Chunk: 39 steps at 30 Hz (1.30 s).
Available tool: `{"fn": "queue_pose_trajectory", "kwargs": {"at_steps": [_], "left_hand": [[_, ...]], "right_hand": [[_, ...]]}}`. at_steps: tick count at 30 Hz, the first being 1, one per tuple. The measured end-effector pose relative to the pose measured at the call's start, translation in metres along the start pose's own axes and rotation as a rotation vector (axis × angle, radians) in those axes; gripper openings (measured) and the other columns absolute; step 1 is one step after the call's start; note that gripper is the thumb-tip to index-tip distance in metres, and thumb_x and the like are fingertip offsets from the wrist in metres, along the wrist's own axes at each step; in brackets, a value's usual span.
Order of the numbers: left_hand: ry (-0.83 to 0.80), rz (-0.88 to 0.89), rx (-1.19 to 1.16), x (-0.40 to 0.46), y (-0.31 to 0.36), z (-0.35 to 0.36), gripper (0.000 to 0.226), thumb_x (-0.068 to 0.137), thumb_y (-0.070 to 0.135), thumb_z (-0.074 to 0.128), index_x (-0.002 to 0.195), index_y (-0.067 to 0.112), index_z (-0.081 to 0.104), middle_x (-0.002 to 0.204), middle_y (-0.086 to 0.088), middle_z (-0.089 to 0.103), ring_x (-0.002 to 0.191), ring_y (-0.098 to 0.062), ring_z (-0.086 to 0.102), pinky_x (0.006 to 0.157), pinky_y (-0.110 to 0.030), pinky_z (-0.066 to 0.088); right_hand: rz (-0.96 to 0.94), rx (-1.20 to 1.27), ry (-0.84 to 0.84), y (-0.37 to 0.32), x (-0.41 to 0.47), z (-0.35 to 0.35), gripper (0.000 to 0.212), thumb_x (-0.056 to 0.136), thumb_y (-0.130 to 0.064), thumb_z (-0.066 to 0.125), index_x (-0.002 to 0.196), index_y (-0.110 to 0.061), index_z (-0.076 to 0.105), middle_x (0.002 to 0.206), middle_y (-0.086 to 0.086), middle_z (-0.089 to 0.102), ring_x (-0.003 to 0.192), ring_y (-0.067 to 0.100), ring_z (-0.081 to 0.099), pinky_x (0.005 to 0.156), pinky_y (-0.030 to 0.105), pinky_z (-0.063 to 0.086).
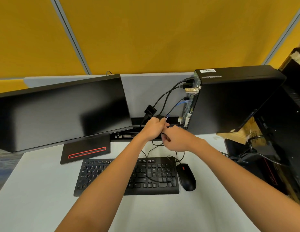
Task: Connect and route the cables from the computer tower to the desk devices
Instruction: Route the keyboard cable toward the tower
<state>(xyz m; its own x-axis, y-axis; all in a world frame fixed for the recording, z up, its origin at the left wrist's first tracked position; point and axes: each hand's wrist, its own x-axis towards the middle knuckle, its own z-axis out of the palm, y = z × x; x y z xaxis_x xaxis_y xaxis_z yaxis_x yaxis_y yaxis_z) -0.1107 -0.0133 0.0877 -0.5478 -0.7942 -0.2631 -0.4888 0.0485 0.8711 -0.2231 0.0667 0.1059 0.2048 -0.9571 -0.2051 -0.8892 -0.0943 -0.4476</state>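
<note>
Both our forearms reach over the black keyboard (127, 176) on the white desk (37, 190), meeting behind it. Our left hand (153, 127) is fisted around a bunch of black cables (164, 99); our right hand (177, 138), touching it, pinches a thin black lead just below. From the grip the cables climb to ports on the rear of the black computer tower (233, 99), standing upright at the right; a blue network cable (179, 104) runs alongside. A wired mouse (186, 176) lies just beside the keyboard's right end, and a dark monitor (62, 111) stands at the left.
</note>
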Motion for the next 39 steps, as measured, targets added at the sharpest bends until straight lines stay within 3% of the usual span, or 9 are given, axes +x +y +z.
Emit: {"fn": "queue_pose_trajectory", "kwargs": {"at_steps": [3,8,12,16,22,28,31,36,39], "left_hand": [[-0.028,0.014,0.1,-0.003,0.001,-0.004,0.05,0.099,0.022,0.039,0.05,0.011,0.044,0.052,-0.008,0.05,0.047,-0.013,0.038,0.06,-0.032,0.036],[-0.385,0.026,-0.019,-0.014,0.013,-0.006,0.082,0.1,0.054,0.017,0.052,-0.004,0.049,0.052,-0.007,0.062,0.064,-0.02,0.062,0.088,-0.032,0.045],[-0.48,0.091,-0.326,-0.017,0.027,-0.021,0.081,0.097,0.061,0.017,0.044,0.006,0.043,0.038,0.001,0.032,0.042,-0.015,0.027,0.053,-0.026,0.028],[-0.549,0.145,-0.473,-0.019,0.041,-0.033,0.06,0.104,0.039,0.022,0.109,0.001,0.068,0.038,0.007,0.027,0.039,-0.007,0.024,0.043,-0.018,0.023],[-0.235,0.176,-0.384,-0.013,0.05,-0.044,0.045,0.104,0.032,0.031,0.126,0.003,0.059,0.044,0.005,0.031,0.046,-0.01,0.025,0.052,-0.018,0.033],[-0.046,0.086,0.018,-0.012,0.038,-0.065,0.053,0.105,0.037,0.028,0.088,0.01,0.071,0.083,-0.005,0.07,0.071,-0.011,0.055,0.082,-0.023,0.04],[-0.029,0.059,0.076,-0.008,0.03,-0.058,0.058,0.105,0.036,0.027,0.071,0.01,0.066,0.101,-0.005,0.07,0.097,-0.015,0.061,0.093,-0.025,0.039],[-0.101,0.073,0.086,-0.011,0.015,-0.034,0.054,0.104,0.037,0.029,0.083,0.005,0.068,0.07,-0.005,0.067,0.067,-0.01,0.058,0.074,-0.024,0.043],[0.082,0.109,0.119,-0.011,0.008,-0.027,0.053,0.103,0.04,0.031,0.083,0.01,0.07,0.054,0.0,0.055,0.055,-0.012,0.054,0.07,-0.031,0.046]], "right_hand": [[-0.043,0.056,-0.015,0.01,-0.003,-0.021,0.019,0.095,-0.022,0.052,0.083,-0.009,0.06,0.067,-0.003,0.056,0.059,0.014,0.051,0.059,0.03,0.041],[-0.011,0.213,0.216,0.03,-0.003,-0.056,0.018,0.086,-0.032,0.071,0.07,-0.023,0.067,0.057,-0.006,0.056,0.052,0.005,0.047,0.057,0.03,0.043],[0.05,0.523,0.519,0.041,0.005,-0.045,0.025,0.081,-0.039,0.073,0.064,-0.023,0.066,0.059,0.016,0.053,0.053,0.016,0.044,0.057,0.033,0.039],[0.147,0.68,0.544,0.044,0.012,-0.01,0.035,0.098,-0.027,0.051,0.067,-0.028,0.067,0.061,0.008,0.056,0.054,0.021,0.045,0.058,0.037,0.038],[0.25,0.809,0.106,0.019,0.006,0.024,0.033,0.105,-0.02,0.034,0.077,-0.012,0.049,0.066,0.002,0.047,0.058,0.013,0.043,0.06,0.023,0.041],[0.226,0.336,0.472,0.014,0.0,-0.034,0.033,0.101,-0.01,0.034,0.085,-0.009,0.063,0.077,-0.005,0.049,0.073,0.011,0.046,0.066,0.028,0.029],[0.165,0.756,0.623,0.0,0.002,-0.053,0.034,0.103,-0.016,0.031,0.082,-0.013,0.058,0.059,-0.003,0.037,0.05,0.009,0.033,0.05,0.026,0.027],[0.065,1.7,0.563,-0.007,0.003,-0.068,0.036,0.106,-0.029,0.031,0.082,-0.013,0.052,0.046,-0.009,0.025,0.036,0.004,0.016,0.034,0.019,0.015],[0.138,1.359,0.617,0.001,0.001,-0.062,0.036,0.105,-0.028,0.036,0.077,-0.013,0.055,0.046,-0.007,0.029,0.038,0.007,0.021,0.037,0.02,0.02]]}}
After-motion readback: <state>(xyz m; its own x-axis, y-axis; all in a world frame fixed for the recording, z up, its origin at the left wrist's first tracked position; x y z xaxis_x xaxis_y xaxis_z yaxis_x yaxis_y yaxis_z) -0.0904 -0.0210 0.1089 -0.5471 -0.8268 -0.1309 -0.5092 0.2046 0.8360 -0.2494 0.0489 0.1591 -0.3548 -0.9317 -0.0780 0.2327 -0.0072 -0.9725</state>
